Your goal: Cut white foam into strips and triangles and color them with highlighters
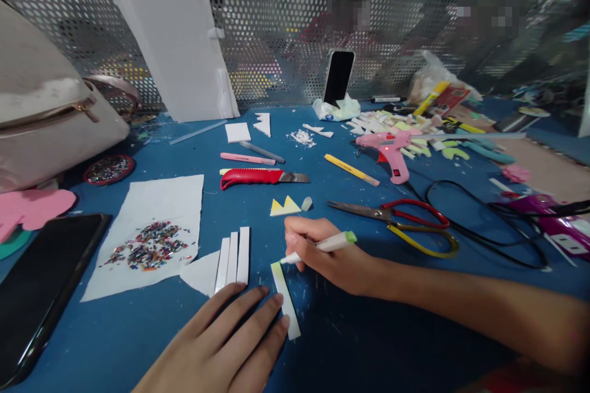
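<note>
Right hand gripping slim marker, flat strip

no readable text, labels, numbers, signs

Head view: from above the table, facing forward and down
Left hand, right hand: close below
Perforated screen: farther, ahead
</note>
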`<state>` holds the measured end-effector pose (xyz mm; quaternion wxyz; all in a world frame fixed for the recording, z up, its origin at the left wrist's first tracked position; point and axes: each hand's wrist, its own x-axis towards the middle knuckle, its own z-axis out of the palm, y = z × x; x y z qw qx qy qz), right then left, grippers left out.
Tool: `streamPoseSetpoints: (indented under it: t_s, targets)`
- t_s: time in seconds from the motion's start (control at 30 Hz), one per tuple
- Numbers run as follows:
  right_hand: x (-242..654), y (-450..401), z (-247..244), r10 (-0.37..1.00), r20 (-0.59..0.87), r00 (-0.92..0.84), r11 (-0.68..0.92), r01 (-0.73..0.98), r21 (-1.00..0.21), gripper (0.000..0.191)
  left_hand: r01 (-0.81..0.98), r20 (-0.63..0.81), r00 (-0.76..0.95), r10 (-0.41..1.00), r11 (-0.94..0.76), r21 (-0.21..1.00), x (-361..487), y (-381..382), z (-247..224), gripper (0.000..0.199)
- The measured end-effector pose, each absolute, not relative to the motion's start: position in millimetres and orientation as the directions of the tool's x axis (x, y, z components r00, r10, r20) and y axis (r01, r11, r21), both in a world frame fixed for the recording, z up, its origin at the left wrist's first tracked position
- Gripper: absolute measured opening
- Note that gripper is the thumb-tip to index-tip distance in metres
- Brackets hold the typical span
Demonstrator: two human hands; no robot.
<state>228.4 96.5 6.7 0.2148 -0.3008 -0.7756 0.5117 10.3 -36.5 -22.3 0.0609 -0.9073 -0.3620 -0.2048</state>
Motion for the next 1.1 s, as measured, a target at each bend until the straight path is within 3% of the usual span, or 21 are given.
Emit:
streamPoseSetpoints:
  t_s: [0.3,0.43,0.57,0.7,0.83,0.97,1.1]
  targets:
    - [228.0,96.1,6.0,0.669,0.016,-0.743,0.281,0.233,-0.931,0.039,0.691,0.419,0.655,0.628,-0.723,0.004,13.3,-33.1,-19.1,0.031]
    - [228.3,97.1,6.8,0.664,-0.005,-0.748,0.273,0.248,-0.930,0.030,0.676,0.421,0.664,0.617,-0.737,0.012,12.3,-33.1,-18.5,0.032]
    - [229.0,97.3,5.7,0.616,-0.013,-0.787,0.249,0.211,-0.945,0.040,0.677,0.401,0.673,0.622,-0.736,0.006,11.2,-33.7,-17.2,0.034]
    - [229.4,96.6,5.4,0.648,0.008,-0.761,0.299,0.245,-0.922,0.030,0.689,0.427,0.645,0.633,-0.724,0.033,13.4,-33.7,-17.6,0.032]
    - [230.3,96.2,4.8,0.586,-0.023,-0.810,0.208,0.178,-0.962,0.040,0.692,0.444,0.628,0.639,-0.720,0.057,14.5,-33.7,-18.8,0.031]
    - [230.6,96.8,4.4,0.631,0.003,-0.776,0.281,0.226,-0.933,0.032,0.686,0.450,0.627,0.635,-0.724,0.066,13.4,-34.6,-18.8,0.031]
    - [231.0,96.9,5.1,0.565,-0.020,-0.825,0.219,0.173,-0.960,0.043,0.689,0.450,0.625,0.638,-0.722,0.068,13.1,-34.5,-19.6,0.030]
